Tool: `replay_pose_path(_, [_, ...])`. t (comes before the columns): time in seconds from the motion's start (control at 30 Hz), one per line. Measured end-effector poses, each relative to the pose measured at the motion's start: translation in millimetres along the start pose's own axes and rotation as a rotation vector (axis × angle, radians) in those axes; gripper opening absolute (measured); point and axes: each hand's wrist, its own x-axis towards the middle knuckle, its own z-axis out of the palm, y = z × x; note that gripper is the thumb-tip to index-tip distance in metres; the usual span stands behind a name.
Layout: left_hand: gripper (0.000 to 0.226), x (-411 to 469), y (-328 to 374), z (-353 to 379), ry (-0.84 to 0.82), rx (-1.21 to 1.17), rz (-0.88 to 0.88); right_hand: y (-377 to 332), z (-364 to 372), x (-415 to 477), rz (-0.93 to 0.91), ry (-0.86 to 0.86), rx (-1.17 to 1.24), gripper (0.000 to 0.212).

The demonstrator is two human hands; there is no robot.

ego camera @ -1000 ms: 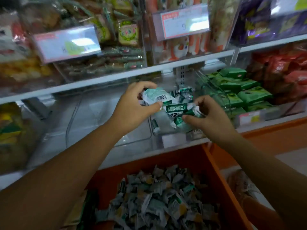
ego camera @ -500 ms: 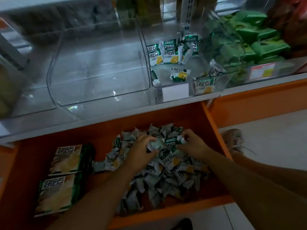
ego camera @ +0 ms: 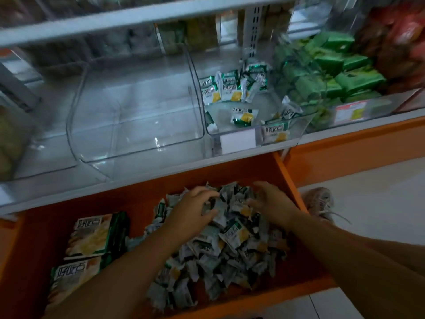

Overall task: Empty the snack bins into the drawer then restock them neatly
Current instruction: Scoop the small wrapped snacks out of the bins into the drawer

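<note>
Two hands rest on the far top of a heap of snack packets (ego camera: 230,245), small silver, green and yellow wrappers jumbled at all angles in an open orange drawer (ego camera: 286,178) near the viewer. The left hand (ego camera: 195,212) has fingers and thumb curled round a few packets at the crest of the heap. The right hand (ego camera: 271,203) lies just beside it, apart from it, fingers loosely spread and cupped against the heap, clamped on nothing that can be seen. At the near left of the drawer, well apart from the hands, lie two flat boxes (ego camera: 89,236) of the same brand. Straight beyond the hands and higher, on the shelf (ego camera: 147,173) above the drawer, sits a clear bin (ego camera: 289,134) holding only a handful of packets: several stand upright in a row at its far side, and a few lie loose near its front wall. This bin lies slightly right of the hands, so the right hand looks the nearer. To its left stands a second clear bin (ego camera: 138,143) with nothing visible in it. Filling the bin would likely mean lifting packets up and away, each turned upright to match that row. Farther right are green packs (ego camera: 345,72).
</note>
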Motion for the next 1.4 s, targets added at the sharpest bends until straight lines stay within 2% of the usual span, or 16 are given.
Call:
replay_pose_path(0.17, [0.034, 4.8, 67.1, -95.3, 0.199, -0.031, 0.234, -58.5, -79.0, -32.5, -0.308, 0.317, 0.145, 0.025])
replay_pose_path(0.27, [0.034, 33.4, 97.3, -144.1, 0.250, -0.004, 0.329, -84.3, -128.2, -32.5, -0.405, 0.400, 0.120, 0.015])
replay_pose_path(0.4, [0.038, 99.8, 115.2, -177.5, 0.113, 0.179, 0.311, -97.2, -180.9, 1.7, -0.394, 0.293, -0.165, 0.017])
replay_pose_path(0.53, [0.052, 167.7, 117.6, -172.5, -0.089, 0.364, 0.263, -103.7, -204.1, 49.4, -0.219, -0.026, -0.332, 0.018])
replay_pose_path(0.6, [0.061, 193.8, 114.5, -163.0, -0.176, 0.428, 0.216, -106.3, -205.1, 69.5, -0.118, -0.152, -0.413, 0.026])
replay_pose_path(0.7, [0.071, 220.6, 107.9, -148.3, -0.273, 0.460, 0.134, -107.1, -203.0, 89.6, -0.061, -0.228, -0.581, 0.046])
replay_pose_path(0.8, [0.078, 236.1, 103.8, -136.4, -0.371, 0.505, 0.050, -101.4, -198.6, 104.1, -0.095, -0.244, -0.704, 0.043])
replay_pose_path(0.93, [0.078, 238.1, 103.6, -131.5, -0.408, 0.598, 0.022, -88.2, -188.7, 110.2, -0.170, -0.205, -0.577, 0.026])
replay_pose_path(1.07, [0.073, 238.0, 99.4, -130.4, -0.388, 0.606, 0.018, -82.2, -184.7, 110.4, -0.209, -0.162, -0.430, 0.033])
replay_pose_path(1.23, [0.086, 233.0, 102.2, -133.6, -0.396, 0.690, 0.058, -81.4, -182.9, 107.8, -0.203, -0.124, -0.363, 0.034])
replay_pose_path(1.4, [0.059, 225.9, 108.4, -138.6, -0.348, 0.673, 0.069, -83.4, -178.3, 106.9, -0.168, -0.078, -0.400, 0.040])
